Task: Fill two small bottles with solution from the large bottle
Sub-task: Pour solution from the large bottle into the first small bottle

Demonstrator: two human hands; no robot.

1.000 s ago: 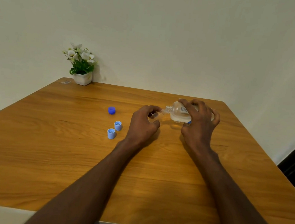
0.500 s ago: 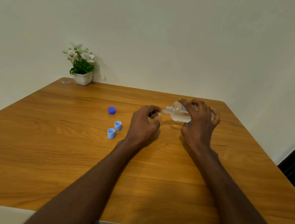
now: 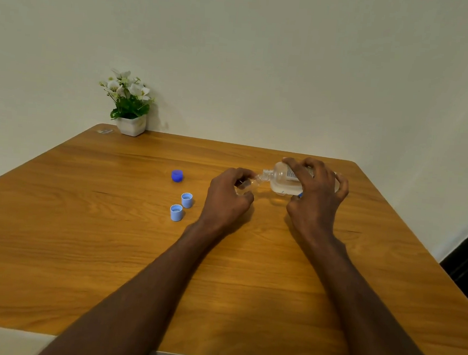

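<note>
My right hand (image 3: 315,200) grips the large clear bottle (image 3: 283,179), tipped on its side with its open neck pointing left. That neck meets the mouth of a small clear bottle (image 3: 247,184), which my left hand (image 3: 226,200) holds; the fingers hide most of it. A second small bottle is not visible; a bit of blue shows under my right hand. Two light blue caps (image 3: 176,212) (image 3: 186,200) lie open side up left of my left hand. A dark blue cap (image 3: 177,176) sits further back.
The wooden table (image 3: 109,251) has rounded far corners and a near edge at the bottom. A white pot of flowers (image 3: 130,106) stands at the far left corner against the wall. A small clear scrap (image 3: 104,131) lies beside it.
</note>
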